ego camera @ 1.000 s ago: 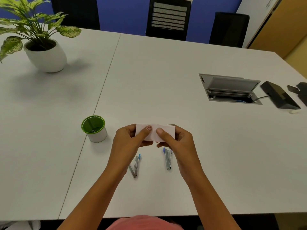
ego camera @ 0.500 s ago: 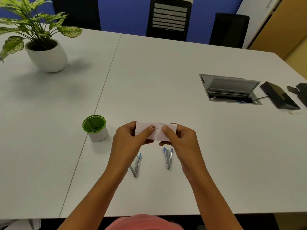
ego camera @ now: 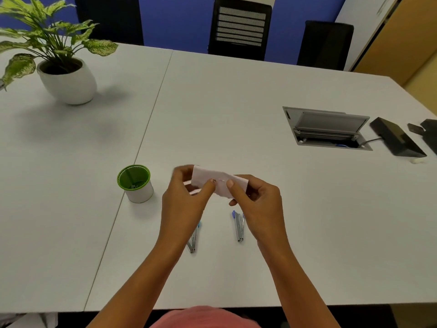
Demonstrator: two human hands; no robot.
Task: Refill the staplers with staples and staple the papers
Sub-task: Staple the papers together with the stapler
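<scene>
I hold a small folded pink-white paper (ego camera: 218, 179) above the white table (ego camera: 236, 102), in both hands. My left hand (ego camera: 184, 200) pinches its left part and my right hand (ego camera: 257, 200) pinches its right part, thumbs on top near the middle. The left side of the paper is blurred. Two small metal staplers with blue tips lie on the table below my hands: the left stapler (ego camera: 192, 242) is partly hidden by my left wrist, the right stapler (ego camera: 238, 227) lies beside my right wrist.
A white cup with a green rim (ego camera: 137, 185) stands left of my hands, something small inside. A potted plant (ego camera: 63, 76) is at the far left. An open cable hatch (ego camera: 328, 129) and black devices (ego camera: 397, 138) sit at the right. Chairs stand beyond the far edge.
The paper has tilted and bent at its left side, and my left hand has shifted on it; it was held flat and level before. The staplers and the cup have not moved.
</scene>
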